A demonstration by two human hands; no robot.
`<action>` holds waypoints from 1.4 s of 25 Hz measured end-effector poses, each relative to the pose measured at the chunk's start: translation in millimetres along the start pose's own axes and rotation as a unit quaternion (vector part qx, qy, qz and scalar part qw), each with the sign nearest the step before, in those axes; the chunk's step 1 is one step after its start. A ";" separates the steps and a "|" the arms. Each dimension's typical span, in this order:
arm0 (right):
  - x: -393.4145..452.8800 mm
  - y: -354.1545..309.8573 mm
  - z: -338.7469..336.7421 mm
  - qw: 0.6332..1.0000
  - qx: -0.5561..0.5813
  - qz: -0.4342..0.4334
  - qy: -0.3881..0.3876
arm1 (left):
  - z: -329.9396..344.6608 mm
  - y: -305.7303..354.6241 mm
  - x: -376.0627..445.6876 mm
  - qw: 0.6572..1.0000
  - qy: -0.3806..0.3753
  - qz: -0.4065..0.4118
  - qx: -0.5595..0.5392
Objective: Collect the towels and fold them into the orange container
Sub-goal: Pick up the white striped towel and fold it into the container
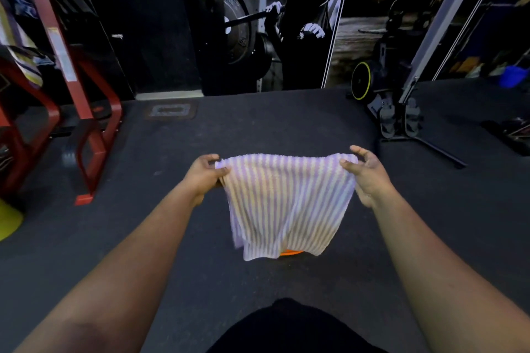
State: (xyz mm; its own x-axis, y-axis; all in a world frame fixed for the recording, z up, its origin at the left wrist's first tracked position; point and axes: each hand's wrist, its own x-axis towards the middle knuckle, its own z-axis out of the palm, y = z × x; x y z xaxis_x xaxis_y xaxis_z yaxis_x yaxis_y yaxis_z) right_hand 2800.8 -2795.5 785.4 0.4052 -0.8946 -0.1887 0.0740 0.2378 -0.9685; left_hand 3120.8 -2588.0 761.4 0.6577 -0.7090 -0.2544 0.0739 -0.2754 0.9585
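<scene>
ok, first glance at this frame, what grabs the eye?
The striped towel, held up at centre frame over the dark floor, the left hand and right hand each pinching a top corner. A sliver of the orange container peeks out under its hanging edge. A red metal frame stands at the left.

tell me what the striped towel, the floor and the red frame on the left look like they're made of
Towel: soft woven cloth, likely cotton terry; it drapes and folds limply between the left hand and right hand, with a fuzzy matt surface.
Floor: dark, speckled and matt, probably rubber gym matting.
Red frame: painted metal tubing, judging by its square sections and slight gloss.
</scene>
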 end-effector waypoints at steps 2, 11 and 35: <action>-1.2 0.2 -3.4 0.999 0.039 0.002 -0.001 | 4.3 1.6 6.9 0.994 0.063 0.008 -0.086; 0.0 2.4 -10.6 0.989 -0.142 -0.029 0.008 | -8.3 7.6 9.2 0.997 0.012 0.072 -0.014; -4.1 -21.4 4.6 0.981 -0.112 -0.144 -0.068 | -14.5 59.8 -20.9 0.973 0.011 0.168 -0.156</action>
State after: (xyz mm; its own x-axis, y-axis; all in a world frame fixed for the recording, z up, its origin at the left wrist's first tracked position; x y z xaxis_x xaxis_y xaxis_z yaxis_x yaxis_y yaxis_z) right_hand 2801.6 -2795.2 807.6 0.5162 -0.8499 0.1058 0.0062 -0.1199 -0.9928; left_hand 3122.3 -2580.3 825.9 0.6997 -0.7101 0.0789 0.0744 0.1823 0.9804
